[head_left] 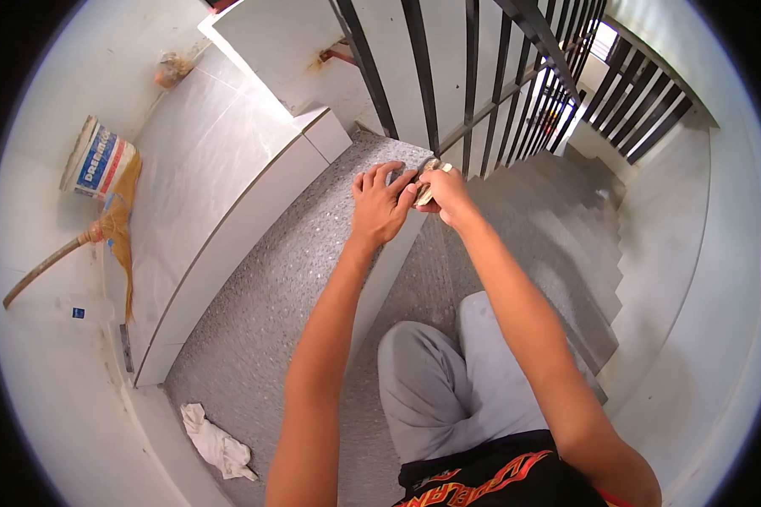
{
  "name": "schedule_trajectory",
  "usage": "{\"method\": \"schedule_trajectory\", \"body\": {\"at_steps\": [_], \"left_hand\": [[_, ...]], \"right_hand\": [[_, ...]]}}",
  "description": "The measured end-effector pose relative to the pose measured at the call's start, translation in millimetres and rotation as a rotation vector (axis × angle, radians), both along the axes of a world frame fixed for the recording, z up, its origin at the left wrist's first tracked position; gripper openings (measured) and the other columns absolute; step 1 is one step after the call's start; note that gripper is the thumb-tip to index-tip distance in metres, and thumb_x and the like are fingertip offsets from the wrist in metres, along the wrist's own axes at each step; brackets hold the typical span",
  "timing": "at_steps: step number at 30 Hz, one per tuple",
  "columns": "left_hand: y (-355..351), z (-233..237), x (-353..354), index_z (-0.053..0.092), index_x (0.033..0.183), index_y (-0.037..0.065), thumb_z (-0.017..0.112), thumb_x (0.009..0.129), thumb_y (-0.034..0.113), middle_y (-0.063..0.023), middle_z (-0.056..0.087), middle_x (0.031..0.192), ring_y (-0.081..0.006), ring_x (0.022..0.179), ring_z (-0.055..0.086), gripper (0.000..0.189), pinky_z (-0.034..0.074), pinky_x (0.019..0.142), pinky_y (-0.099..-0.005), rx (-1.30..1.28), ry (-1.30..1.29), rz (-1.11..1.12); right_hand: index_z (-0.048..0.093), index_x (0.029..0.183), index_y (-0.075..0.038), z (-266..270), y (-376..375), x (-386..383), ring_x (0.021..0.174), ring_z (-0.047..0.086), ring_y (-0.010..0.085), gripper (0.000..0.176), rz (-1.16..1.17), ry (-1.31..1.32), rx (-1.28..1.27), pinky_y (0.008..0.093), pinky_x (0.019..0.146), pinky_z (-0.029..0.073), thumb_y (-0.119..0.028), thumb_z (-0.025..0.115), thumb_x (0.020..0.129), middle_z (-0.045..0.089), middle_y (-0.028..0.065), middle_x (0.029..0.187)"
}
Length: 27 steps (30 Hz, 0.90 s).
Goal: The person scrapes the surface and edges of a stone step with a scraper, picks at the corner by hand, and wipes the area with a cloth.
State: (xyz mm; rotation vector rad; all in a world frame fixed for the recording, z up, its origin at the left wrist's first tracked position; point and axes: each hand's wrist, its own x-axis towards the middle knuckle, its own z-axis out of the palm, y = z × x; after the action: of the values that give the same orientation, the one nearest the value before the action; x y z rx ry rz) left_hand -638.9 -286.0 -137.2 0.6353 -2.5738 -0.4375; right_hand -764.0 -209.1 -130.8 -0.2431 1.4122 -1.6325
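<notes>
My right hand (446,194) is closed around a small crumpled, yellowish-white cloth or pad (425,196) at the outer end of a speckled grey step (313,211), close to the foot of a black railing bar. Just left of it, my left hand (385,201) rests on the same step with its fingers spread, its thumb beside the pad. The exact shape of the pad is partly hidden by my fingers.
Black railing bars (420,76) rise ahead. Grey stairs (558,220) descend on the right. On the left are a tiled upper step (203,144), a labelled bucket (97,160), a broom (120,228) and an orange-brown bag (172,71). A white rag (217,441) lies lower left.
</notes>
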Motion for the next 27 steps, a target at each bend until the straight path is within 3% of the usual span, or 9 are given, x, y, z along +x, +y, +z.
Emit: {"method": "schedule_trajectory", "body": {"at_steps": [15,17,23,27], "left_hand": [[-6,3,-6,0.065,0.115,0.019,0.042,0.092,0.042,-0.0075,0.051,0.122,-0.0257,0.124,0.038,0.039,0.018,0.106,-0.0495,0.036,0.036,0.007],[-7,2,-6,0.062,0.121,0.018,0.036,0.095,0.042,-0.0067,0.048,0.124,-0.0256,0.123,0.038,0.044,0.019,0.105,-0.0475,-0.030,-0.035,0.010],[-15,1,-16,0.062,0.119,0.017,0.035,0.095,0.042,-0.0083,0.049,0.123,-0.0267,0.124,0.037,0.044,0.019,0.105,-0.0478,-0.068,-0.023,-0.003],[-18,-2,-21,0.065,0.113,0.016,0.041,0.093,0.040,-0.0099,0.052,0.122,-0.0290,0.126,0.037,0.040,0.019,0.105,-0.0493,0.017,0.093,0.008]], "right_hand": [[0.056,0.089,0.004,6,-2,-13,0.057,0.062,0.0210,0.016,0.086,-0.059,0.011,0.0294,0.043,0.055,-0.008,0.051,0.079,0.061,0.0127,0.077],[0.056,0.089,0.004,2,-7,-17,0.057,0.062,0.0212,0.016,0.081,-0.052,0.007,0.0292,0.043,0.055,-0.008,0.051,0.079,0.061,0.0132,0.078],[0.055,0.087,0.003,8,-11,-32,0.053,0.062,0.0222,0.015,0.123,-0.053,0.034,0.0281,0.039,0.053,-0.009,0.051,0.081,0.061,0.0131,0.076],[0.054,0.092,0.006,6,-15,-36,0.052,0.063,0.0243,0.019,0.166,-0.055,0.050,0.0270,0.040,0.054,-0.010,0.051,0.081,0.062,0.0147,0.076]]}}
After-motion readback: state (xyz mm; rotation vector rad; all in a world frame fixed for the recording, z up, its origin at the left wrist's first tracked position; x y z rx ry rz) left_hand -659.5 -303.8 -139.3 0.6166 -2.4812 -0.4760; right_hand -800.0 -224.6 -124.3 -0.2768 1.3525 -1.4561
